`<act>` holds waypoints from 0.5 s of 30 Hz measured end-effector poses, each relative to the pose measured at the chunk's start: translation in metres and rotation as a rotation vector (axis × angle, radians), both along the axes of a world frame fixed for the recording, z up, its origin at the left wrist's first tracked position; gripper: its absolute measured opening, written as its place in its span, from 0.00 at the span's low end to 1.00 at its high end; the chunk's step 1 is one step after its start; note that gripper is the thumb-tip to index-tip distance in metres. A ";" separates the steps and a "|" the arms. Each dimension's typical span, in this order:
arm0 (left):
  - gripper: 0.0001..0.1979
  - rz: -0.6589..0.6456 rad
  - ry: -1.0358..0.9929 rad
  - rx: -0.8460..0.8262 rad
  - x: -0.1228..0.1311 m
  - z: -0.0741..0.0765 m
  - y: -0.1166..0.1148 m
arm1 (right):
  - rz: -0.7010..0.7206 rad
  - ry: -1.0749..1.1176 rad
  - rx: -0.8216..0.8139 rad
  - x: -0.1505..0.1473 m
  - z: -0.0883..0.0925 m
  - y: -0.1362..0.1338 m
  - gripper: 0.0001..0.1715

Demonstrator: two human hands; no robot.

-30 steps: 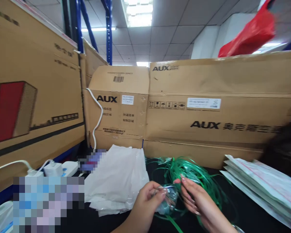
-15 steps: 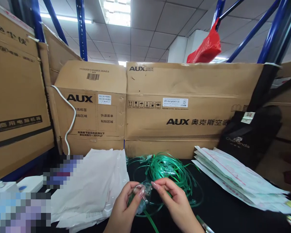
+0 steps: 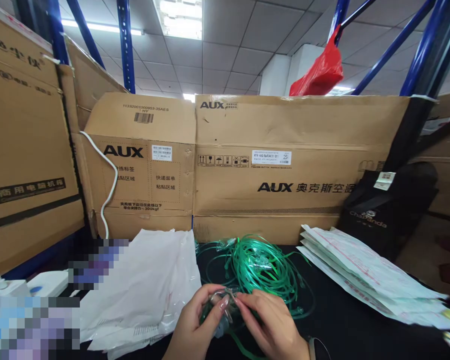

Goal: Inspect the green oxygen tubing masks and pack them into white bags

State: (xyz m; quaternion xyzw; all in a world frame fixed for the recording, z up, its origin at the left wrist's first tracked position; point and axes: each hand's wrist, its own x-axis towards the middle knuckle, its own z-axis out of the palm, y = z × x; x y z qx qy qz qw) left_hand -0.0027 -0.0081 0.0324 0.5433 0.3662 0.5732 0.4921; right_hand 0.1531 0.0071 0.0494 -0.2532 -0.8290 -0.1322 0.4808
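Note:
Low in the middle of the view, my left hand (image 3: 195, 325) is closed around a crumpled clear plastic mask (image 3: 229, 316), with the thumb pressed on its near side. My right hand (image 3: 272, 320) pinches the upper right edge of the mask between thumb and fingertips; the exact part in that pinch is too small to make out. A green tube (image 3: 243, 348) trails from beneath the mask toward the bottom of the view. Just behind my hands lies a loose coil of green tubing (image 3: 262, 270) with clear plastic bits on it.
White plastic mailing bags (image 3: 146, 290) lie left on the black table (image 3: 345, 325). Stacked white packets (image 3: 363, 270) are at right, before a black bag (image 3: 375, 215). Cardboard boxes (image 3: 225, 190) wall off the back. A white cable (image 3: 114, 182) hangs at left.
My right hand has moved slightly down and left, its fingers closing in against the mask. My left hand keeps its hold. A dark band on the right wrist shows at the bottom now.

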 end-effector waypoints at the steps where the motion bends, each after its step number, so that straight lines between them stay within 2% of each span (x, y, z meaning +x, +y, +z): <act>1: 0.12 -0.003 0.003 0.000 0.000 0.000 0.000 | -0.009 -0.018 0.029 0.000 0.000 0.000 0.07; 6: 0.12 0.003 0.018 0.006 -0.001 0.000 0.000 | -0.005 -0.088 0.096 0.001 -0.001 0.000 0.06; 15: 0.12 0.017 0.060 0.012 0.001 0.001 0.000 | -0.018 -0.157 0.085 0.001 -0.003 0.001 0.06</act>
